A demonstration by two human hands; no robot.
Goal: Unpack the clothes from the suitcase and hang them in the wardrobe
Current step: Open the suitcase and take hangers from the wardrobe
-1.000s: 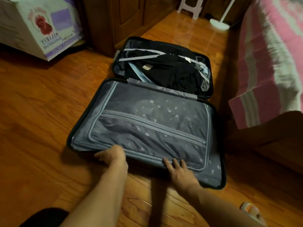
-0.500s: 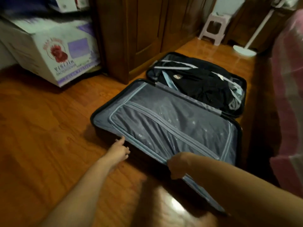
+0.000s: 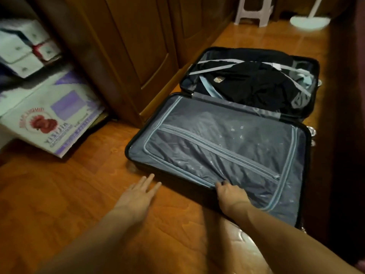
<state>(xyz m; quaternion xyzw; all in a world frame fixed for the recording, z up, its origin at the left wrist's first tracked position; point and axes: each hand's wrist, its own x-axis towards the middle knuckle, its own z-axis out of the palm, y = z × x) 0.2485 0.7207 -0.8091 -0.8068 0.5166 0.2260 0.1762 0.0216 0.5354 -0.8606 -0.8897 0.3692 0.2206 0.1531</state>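
The right hand (image 3: 230,194) had shifted to pinch the divider zipper (image 3: 212,184) at lower centre; the left hand (image 3: 141,194) had lifted off the suitcase (image 3: 136,139), fingers spread, holding nothing; unzipping looked imminent.

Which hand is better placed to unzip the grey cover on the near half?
Right. The right hand already rests on the cover's near zip edge, fingers curled there. The left hand lies flat over the floor, off the suitcase.
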